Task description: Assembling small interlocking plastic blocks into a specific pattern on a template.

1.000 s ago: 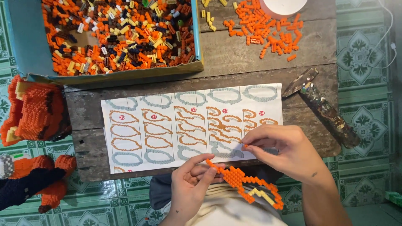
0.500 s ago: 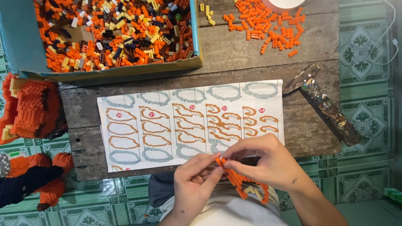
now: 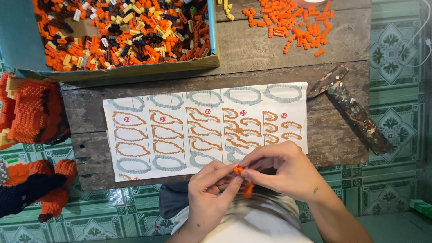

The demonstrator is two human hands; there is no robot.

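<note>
Between both hands, just over the table's (image 3: 270, 49) near edge, an orange brick piece (image 3: 243, 180) is pinched by left hand (image 3: 209, 191) and right hand (image 3: 281, 173). Best pressed squarely, checking against the sheet (image 3: 180, 130) beside it.

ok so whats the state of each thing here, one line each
left hand: pinching the orange brick piece
right hand: pinching the same piece
orange brick piece: held between both hands, mostly hidden
instruction sheet: flat on the bench
cardboard box: open, full of bricks
hammer: lying flat, untouched
</note>
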